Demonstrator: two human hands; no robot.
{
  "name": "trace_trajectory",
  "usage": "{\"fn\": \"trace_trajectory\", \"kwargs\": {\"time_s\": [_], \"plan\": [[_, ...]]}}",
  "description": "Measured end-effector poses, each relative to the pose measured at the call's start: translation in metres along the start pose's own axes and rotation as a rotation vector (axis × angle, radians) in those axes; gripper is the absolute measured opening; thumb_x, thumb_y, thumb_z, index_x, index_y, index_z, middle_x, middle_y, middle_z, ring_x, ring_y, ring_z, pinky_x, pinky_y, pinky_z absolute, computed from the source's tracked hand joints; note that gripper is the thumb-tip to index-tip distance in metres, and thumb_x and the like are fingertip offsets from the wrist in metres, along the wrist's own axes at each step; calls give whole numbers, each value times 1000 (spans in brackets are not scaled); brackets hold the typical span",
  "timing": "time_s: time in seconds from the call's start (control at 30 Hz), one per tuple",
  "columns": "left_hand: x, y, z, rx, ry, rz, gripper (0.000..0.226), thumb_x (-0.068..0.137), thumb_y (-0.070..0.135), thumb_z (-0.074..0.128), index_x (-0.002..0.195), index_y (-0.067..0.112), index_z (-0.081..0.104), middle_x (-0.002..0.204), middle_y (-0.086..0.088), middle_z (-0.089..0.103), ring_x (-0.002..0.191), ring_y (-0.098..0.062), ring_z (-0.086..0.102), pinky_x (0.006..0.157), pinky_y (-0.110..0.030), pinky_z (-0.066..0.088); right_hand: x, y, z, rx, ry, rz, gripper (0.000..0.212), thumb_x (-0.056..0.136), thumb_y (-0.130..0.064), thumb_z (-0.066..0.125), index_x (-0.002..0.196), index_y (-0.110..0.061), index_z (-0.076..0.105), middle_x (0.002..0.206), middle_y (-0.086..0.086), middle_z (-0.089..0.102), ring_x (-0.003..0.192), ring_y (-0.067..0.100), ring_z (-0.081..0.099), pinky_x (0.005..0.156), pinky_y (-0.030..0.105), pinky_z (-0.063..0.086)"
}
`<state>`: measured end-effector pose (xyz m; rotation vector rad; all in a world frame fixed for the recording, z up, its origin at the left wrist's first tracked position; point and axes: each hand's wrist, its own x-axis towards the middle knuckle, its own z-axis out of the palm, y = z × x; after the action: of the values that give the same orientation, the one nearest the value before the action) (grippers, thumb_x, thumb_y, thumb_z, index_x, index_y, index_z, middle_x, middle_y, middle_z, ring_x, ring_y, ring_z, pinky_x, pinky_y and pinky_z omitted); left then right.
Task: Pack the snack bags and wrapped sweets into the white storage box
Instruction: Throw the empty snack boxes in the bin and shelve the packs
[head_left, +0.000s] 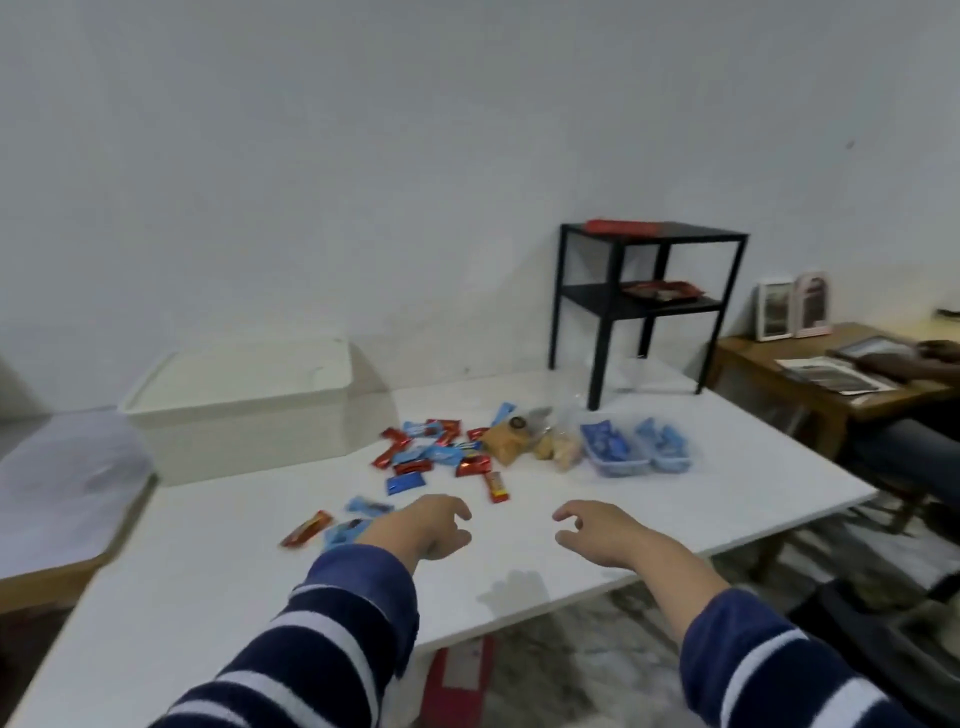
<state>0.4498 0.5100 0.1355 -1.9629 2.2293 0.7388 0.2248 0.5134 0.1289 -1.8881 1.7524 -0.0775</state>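
Both hands (434, 525) (597, 530) outstretched (fingers loosely curled)

Dim, flat indoor light; soft shadows; motion blur; wide-angle edge distortion

white box (244, 400), red and blue sweets (431, 454)

A single head-worn wide-angle camera looks forward and down over the desk (675, 499) from its near edge. Both forearms enter from the bottom of the frame, close to the lens. The view faces a wall (363, 156) behind the desk. The floor (597, 670) shows at lower right. Straight edges bend near the margins.
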Motion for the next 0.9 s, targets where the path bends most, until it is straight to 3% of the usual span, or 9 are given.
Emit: {"fn": "trace_trajectory", "kwargs": {"time_s": [0.23, 0.5, 0.6, 0.8, 0.9], "plan": [[69, 137, -4, -30, -7, 113, 45, 96, 32, 47, 140, 23, 42, 145, -3, 43, 130, -23, 42, 110, -35, 34, 4, 126, -81, 15, 51, 104, 42, 95, -35, 47, 135, -27, 46, 142, 3, 45, 127, 19, 46, 101, 27, 36], [153, 237, -55, 37, 75, 217, 42, 96, 28, 48, 137, 19, 46, 140, -4, 49, 127, -22, 46, 102, -27, 35, 53, 206, -158, 58, 205, 134, 38, 94, -35, 49, 132, -29, 49, 140, 4, 48, 123, 20, 49, 95, 25, 38], [201, 268, -96, 12, 177, 273, 42, 96, 27, 51, 137, 16, 47, 136, -5, 53, 124, -21, 49, 102, -26, 35, 84, 230, -186, 69, 263, 125, 38, 95, -33, 49, 133, -34, 46, 140, 1, 48, 123, 18, 49, 91, 22, 39], [294, 325, -192, -141, 448, 461, 36, 95, 27, 51, 130, 25, 53, 130, 0, 57, 116, -18, 55, 99, -30, 42, 163, 267, -249, 26, 338, 84, 47, 95, -33, 49, 139, -40, 37, 142, -2, 47, 126, 16, 47, 102, 26, 38], [336, 345, -230, -136, 567, 499, 34, 94, 28, 51, 128, 27, 54, 133, 2, 55, 119, -18, 52, 101, -34, 42, 205, 281, -277, 86, 350, 65, 46, 95, -32, 49, 139, -41, 38, 142, -2, 47, 119, 14, 51, 85, 16, 45]]}}
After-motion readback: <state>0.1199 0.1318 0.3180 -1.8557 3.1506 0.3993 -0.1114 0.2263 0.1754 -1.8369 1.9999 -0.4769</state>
